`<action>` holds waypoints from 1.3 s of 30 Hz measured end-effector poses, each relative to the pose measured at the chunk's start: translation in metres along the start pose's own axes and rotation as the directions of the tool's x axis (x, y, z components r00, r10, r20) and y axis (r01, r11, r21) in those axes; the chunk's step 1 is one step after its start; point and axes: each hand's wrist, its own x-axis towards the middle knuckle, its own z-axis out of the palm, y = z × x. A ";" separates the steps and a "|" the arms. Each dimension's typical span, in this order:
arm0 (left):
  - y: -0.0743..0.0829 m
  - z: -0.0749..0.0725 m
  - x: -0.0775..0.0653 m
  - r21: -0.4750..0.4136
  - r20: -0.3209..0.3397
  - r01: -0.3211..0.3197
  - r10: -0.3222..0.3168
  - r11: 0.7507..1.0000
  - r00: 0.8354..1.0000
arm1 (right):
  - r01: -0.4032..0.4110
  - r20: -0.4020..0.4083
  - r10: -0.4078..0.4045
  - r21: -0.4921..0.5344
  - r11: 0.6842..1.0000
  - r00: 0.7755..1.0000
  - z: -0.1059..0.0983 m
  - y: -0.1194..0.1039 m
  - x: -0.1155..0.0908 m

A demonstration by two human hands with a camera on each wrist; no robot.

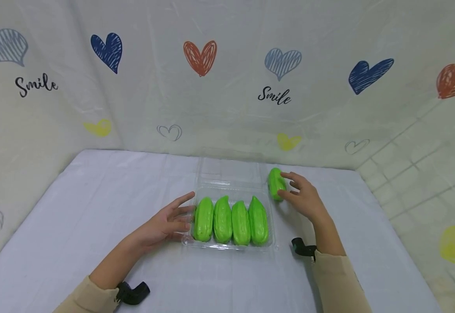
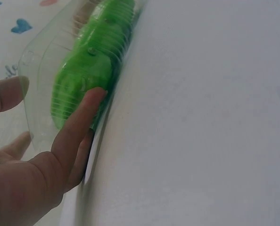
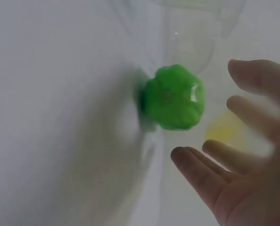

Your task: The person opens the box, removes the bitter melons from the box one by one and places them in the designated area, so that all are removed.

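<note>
A: Is the right hand [image 1: 303, 196] gripping that loose ridged green gourd [image 1: 277, 184]?

B: Not as far as I see. Its fingers are spread and hold nothing; the right wrist view shows a gap between fingertips and gourd.

A: How would you take it?

B: I'd close thumb and fingers on opposite long sides, near the middle. The skin looks smooth and glossy, so a pinch at one end could let it roll.

A: And the left hand [image 1: 166, 224]?

B: Fingers outstretched, grasping nothing, along the left wall of the clear plastic tray [image 1: 227, 247]. A light touch should steady it; the plastic looks thin enough to buckle.

A: Where exactly does the loose gourd lie?

B: On the white-covered worktop [image 1: 219, 287], close to its far edge, just outside the tray's far right corner and beside the laid-back lid [image 1: 231, 171].

A: Which way does it point?

B: Its long axis runs from the worktop's far edge towards the near edge, nearly parallel to the four gourds [image 1: 241, 224] lined up in the tray. A blunt, lobed end faces the near edge; I can't tell whether the far end tapers to a tip, as some in the tray do.
</note>
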 end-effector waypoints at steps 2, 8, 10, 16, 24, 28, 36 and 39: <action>0.000 0.000 -0.001 -0.001 -0.001 -0.001 0.001 1.000 1.000 | 0.009 -0.006 -0.008 0.013 1.000 1.000 -0.002 -0.007 -0.003; -0.001 -0.001 0.000 -0.002 -0.001 -0.002 0.002 1.000 1.000 | 0.038 -0.018 -0.038 0.022 0.999 0.999 -0.009 -0.027 -0.011; -0.001 -0.001 -0.001 -0.003 0.001 -0.002 0.002 1.000 1.000 | 0.056 -0.019 -0.055 0.028 0.998 0.998 -0.009 -0.035 -0.014; -0.001 -0.001 -0.001 -0.001 -0.001 0.003 -0.003 1.000 1.000 | 0.115 -0.006 -0.115 0.044 0.992 0.993 -0.007 -0.055 -0.022; 0.001 -0.001 0.000 0.020 -0.012 0.005 -0.004 1.000 1.000 | 0.178 0.020 -0.180 0.060 0.982 0.984 -0.004 -0.070 -0.027; 0.001 0.000 0.000 0.021 -0.008 -0.002 0.002 1.000 1.000 | 0.190 0.047 -0.196 0.107 0.976 0.980 -0.001 -0.079 -0.031; 0.000 -0.001 0.001 0.017 -0.011 0.002 -0.002 1.000 1.000 | 0.224 0.079 -0.235 0.130 0.966 0.969 0.010 -0.083 -0.039; -0.001 -0.002 0.000 0.015 -0.013 0.004 -0.004 1.000 1.000 | 0.242 0.077 -0.254 0.130 0.961 0.964 0.014 -0.083 -0.042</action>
